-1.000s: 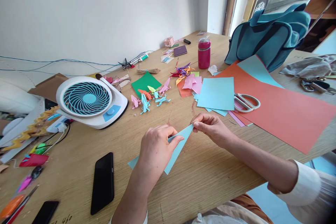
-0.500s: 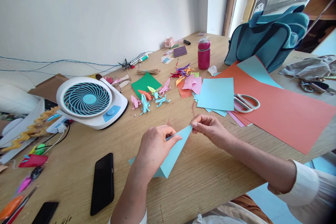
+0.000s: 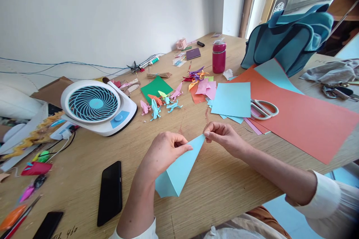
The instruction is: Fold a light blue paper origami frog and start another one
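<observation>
Between my hands is a light blue sheet of paper (image 3: 183, 166), folded to a narrow point at its upper right and wider toward me, with a crease down to its lower edge. My left hand (image 3: 165, 153) pinches its upper edge, thumb on the near face and fingers behind. At the pointed corner, my right hand (image 3: 223, 138) grips the tip between thumb and fingertips. Beyond them lie small folded paper figures (image 3: 155, 109) in pink, blue, orange and yellow-green. A stack of light blue squares (image 3: 231, 99) lies past my right hand.
Scissors (image 3: 263, 109) rest on large orange paper (image 3: 303, 119) at right. A white fan (image 3: 97, 106) stands at left, a black phone (image 3: 110, 193) left of my left arm. Farther back are a magenta bottle (image 3: 219, 58), a teal bag (image 3: 283, 41) and green paper (image 3: 155, 89).
My left hand has shifted slightly left and turned, and the paper's wide end has tipped so more of its near face shows. My right hand stays at the pointed corner.
</observation>
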